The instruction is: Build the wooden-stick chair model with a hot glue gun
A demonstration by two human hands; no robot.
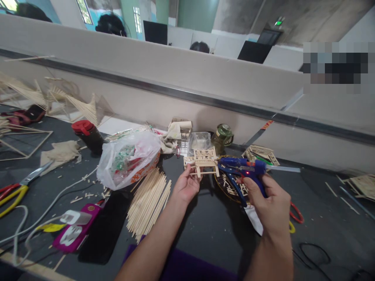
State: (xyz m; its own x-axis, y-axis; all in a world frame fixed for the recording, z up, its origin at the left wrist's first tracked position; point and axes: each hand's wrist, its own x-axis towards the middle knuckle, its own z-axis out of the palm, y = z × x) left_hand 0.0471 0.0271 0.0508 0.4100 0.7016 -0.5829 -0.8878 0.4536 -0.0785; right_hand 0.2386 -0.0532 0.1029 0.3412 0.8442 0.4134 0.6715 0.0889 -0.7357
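My left hand (187, 185) is closed on a small wooden stick model (205, 160), holding it up over the dark table by its left side. In my right hand (268, 195) is a blue glue gun (244, 166), gripped by its handle, with a small red light showing. The nozzle points left and meets or nearly meets the model's right side; I cannot tell if they touch. A clear glue stick (283, 169) juts from the gun's back. Below the gun lies a round tray of short wood pieces (230, 185), partly hidden by it.
Wooden sticks (148, 205) lie left of my forearm, near a plastic bag (129, 158), a black phone (105, 228) and a purple power strip (77, 228). Yellow-handled scissors (25, 189) are far left. A red-lidded bottle (88, 136) and green-lidded jar (222, 136) stand by the partition (175, 93).
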